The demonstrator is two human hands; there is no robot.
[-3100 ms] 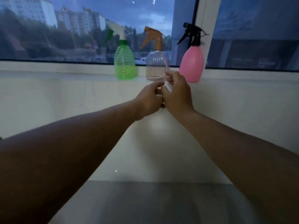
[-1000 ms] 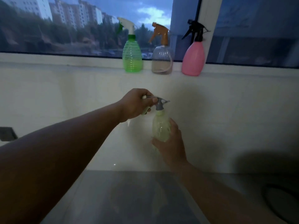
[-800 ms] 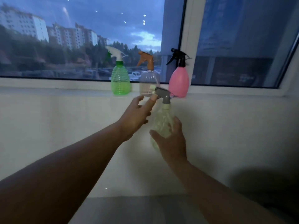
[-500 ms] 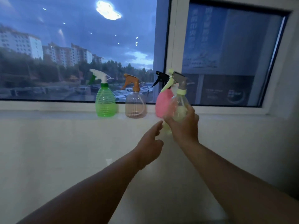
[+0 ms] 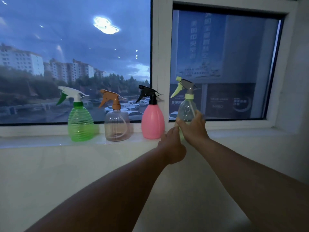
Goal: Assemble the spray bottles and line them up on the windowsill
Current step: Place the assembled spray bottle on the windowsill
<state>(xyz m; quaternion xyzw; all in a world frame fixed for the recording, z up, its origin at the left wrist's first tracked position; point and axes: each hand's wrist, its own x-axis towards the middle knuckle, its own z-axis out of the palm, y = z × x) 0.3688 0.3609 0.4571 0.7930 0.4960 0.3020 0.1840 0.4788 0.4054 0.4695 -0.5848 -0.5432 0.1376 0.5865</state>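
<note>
right hand [image 5: 194, 128] fingers wrapped a clear yellow-green spray bottle [image 5: 186, 108] at the windowsill [image 5: 50, 141]; left hand [image 5: 172, 144] fingers loosely extended beside its base, holding nothing.

White windowsill [image 5: 50, 142]; on it a green bottle [image 5: 80, 122], clear bottle [image 5: 117, 125], pink bottle [image 5: 152, 122].

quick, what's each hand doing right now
Left hand: open, fingers reaching toward the bottle's base, gripping nothing.
Right hand: gripping the clear pale-green plastic spray bottle.
</note>
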